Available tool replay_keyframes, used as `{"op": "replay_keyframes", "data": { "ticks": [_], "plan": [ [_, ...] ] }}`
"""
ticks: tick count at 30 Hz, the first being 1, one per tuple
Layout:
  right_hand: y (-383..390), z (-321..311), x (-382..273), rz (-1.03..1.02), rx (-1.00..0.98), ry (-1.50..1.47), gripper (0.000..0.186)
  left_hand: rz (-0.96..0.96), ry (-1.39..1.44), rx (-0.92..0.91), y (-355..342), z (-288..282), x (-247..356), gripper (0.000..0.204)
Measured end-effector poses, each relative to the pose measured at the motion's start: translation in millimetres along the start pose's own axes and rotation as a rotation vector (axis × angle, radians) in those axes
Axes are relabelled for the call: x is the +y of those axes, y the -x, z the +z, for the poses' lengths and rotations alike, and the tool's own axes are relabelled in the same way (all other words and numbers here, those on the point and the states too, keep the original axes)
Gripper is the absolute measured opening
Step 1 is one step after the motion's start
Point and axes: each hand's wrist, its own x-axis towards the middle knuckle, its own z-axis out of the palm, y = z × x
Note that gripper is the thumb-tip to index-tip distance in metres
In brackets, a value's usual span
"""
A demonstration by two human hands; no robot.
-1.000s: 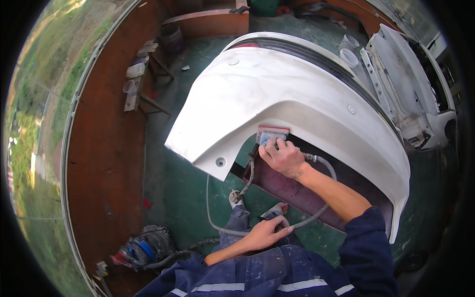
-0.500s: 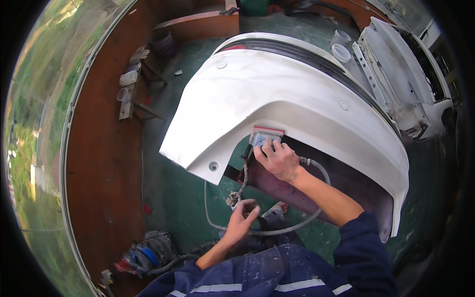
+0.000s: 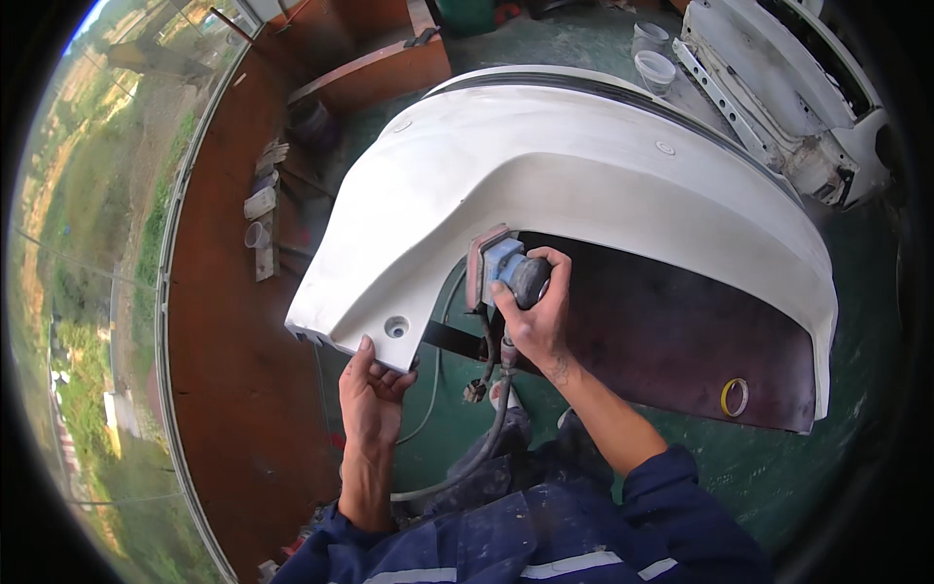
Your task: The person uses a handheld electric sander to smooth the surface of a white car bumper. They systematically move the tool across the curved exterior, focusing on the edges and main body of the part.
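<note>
A white car bumper (image 3: pixel 409 185) spans the middle of the view over a dark maroon board (image 3: pixel 681 321). My right hand (image 3: pixel 535 307) grips a blue and black sander (image 3: pixel 511 268), tilted so its pink-edged pad stands against the curved edge of the bumper's cutout. A grey hose (image 3: pixel 467 457) runs down from the sander. My left hand (image 3: pixel 375 384) is closed on the bumper's lower left corner, thumb on top near a round recessed hole (image 3: pixel 396 326). A yellow tape roll (image 3: pixel 734 397) lies on the maroon board.
A white car body part (image 3: pixel 749 78) stands at the upper right beside two white buckets (image 3: pixel 654 70). A shelf (image 3: pixel 265 263) with cups and small items runs along the brown left wall (image 3: pixel 214 350), with glazing beyond. The green floor (image 3: pixel 457 409) shows below.
My left hand has moved up and taken hold of the bumper's corner. My right hand has shifted slightly, turning the sander onto its side. The tape roll has come into view.
</note>
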Motion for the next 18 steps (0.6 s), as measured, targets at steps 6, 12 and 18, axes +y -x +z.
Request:
{"op": "replay_keyframes", "data": {
  "ticks": [6,12,18],
  "plan": [
    [41,44,-29,0.21,-0.024,-0.45,0.058,-0.003,-0.061,-0.007,12,8,33,0.034],
    [46,57,-28,0.256,0.079,-0.488,0.056,0.045,-0.091,0.016,21,25,37,0.031],
    [44,80,-30,0.324,0.34,-0.501,0.055,0.074,-0.119,-0.006,20,24,41,0.029]
  ]
}}
